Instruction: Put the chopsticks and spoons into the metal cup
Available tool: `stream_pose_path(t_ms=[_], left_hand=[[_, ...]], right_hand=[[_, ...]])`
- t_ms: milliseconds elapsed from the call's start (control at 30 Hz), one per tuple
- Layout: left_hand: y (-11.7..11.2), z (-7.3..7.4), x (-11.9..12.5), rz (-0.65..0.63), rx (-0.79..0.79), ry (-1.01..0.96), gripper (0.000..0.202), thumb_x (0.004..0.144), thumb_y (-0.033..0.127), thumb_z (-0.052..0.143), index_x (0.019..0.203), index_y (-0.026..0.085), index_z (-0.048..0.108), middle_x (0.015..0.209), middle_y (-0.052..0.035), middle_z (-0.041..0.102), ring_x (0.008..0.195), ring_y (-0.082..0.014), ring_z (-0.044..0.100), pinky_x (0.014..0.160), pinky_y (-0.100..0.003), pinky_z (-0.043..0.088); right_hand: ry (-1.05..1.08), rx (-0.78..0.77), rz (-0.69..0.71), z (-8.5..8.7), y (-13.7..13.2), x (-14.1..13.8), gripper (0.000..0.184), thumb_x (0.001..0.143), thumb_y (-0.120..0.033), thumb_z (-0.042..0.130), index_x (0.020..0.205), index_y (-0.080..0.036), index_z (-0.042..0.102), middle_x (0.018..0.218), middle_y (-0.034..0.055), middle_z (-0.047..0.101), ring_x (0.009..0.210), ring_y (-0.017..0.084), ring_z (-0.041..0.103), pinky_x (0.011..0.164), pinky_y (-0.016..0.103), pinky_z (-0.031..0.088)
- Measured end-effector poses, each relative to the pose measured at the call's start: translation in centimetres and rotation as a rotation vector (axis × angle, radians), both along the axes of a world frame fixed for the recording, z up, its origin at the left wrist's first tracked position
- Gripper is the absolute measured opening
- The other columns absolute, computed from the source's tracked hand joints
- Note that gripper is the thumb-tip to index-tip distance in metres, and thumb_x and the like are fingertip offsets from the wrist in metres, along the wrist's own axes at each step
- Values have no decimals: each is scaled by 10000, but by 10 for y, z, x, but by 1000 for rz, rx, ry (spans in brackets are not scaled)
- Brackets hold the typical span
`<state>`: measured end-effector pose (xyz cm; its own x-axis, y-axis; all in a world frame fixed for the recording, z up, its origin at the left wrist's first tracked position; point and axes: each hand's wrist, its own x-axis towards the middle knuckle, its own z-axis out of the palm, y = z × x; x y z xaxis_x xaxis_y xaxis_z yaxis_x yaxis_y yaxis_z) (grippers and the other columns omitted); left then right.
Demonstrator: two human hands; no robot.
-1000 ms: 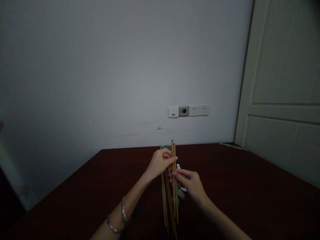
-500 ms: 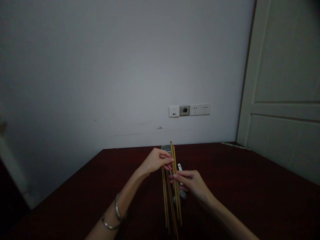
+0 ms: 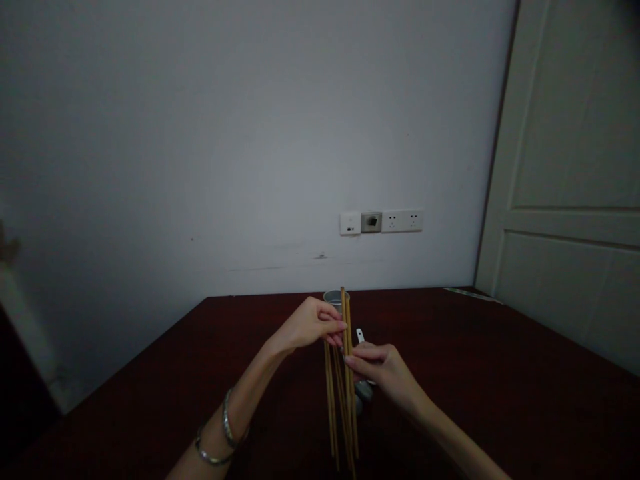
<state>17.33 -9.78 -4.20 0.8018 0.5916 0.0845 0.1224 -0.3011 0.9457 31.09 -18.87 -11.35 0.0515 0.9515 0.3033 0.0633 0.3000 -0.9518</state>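
Several long wooden chopsticks (image 3: 349, 400) are held between my two hands over the dark table, their lower ends pointing towards me. My left hand (image 3: 316, 323) is closed on them near the top, with thumb and fingers pinching; more chopsticks hang down below its curled fingers. A little lower, my right hand (image 3: 383, 368) pinches the upright pair from the right side. Beneath and behind the right hand lie spoons, with a white handle (image 3: 361, 335) and rounded metal bowls (image 3: 364, 391) partly hidden. Behind my left fingers stands a metal cup (image 3: 333, 297), only its upper part showing.
The dark red table (image 3: 450, 373) reaches back to a pale wall. Sockets and switches (image 3: 381, 222) are set in the wall above its far edge. A panelled door (image 3: 570, 200) stands at the right, and a thin flat strip (image 3: 473, 294) lies near the far right corner.
My right hand has shifted slightly down, and the right-hand chopsticks have swung left, closer to the others. My left hand keeps nearly the same place.
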Motion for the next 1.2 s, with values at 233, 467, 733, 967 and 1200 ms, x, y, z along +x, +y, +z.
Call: stream_pose_path(t_ms=[233,467,733,967,1200], left_hand=[[0,0,0,-6,8,12,263,645,351,655,696,97,613,603,-52,622,530,-104,579,569,-260,478],[1,-2,-1,-34,-1,-1,257,658,349,649,700,98,613,603,-48,625,556,-114,594,577,-259,480],[-1,0,-2,-22,-14,9,249,654,345,653,694,102,617,607,-52,629,548,-111,591,577,-260,481],[-2,-1,-2,-20,-9,27,272,643,354,659,705,93,615,623,-55,637,546,-108,589,566,-249,479],[-2,-4,0,-25,-1,30,266,646,349,655,701,93,607,616,-50,633,551,-112,594,565,-246,477]], right_hand=[[-141,72,-19,-1,2,4,278,682,-402,606,609,-147,690,597,10,486,604,116,439,575,250,351],[-165,76,-33,-5,3,6,289,693,-408,594,602,-146,677,609,13,493,615,120,443,578,249,342],[-183,78,-14,-7,5,8,268,702,-400,589,636,-160,688,655,25,535,650,133,471,599,253,353],[-211,83,-37,-3,3,8,281,700,-393,590,572,-154,663,631,18,524,625,127,465,590,253,352],[-230,85,-25,-1,2,9,293,711,-415,574,630,-158,690,661,32,555,651,141,487,611,262,376]])
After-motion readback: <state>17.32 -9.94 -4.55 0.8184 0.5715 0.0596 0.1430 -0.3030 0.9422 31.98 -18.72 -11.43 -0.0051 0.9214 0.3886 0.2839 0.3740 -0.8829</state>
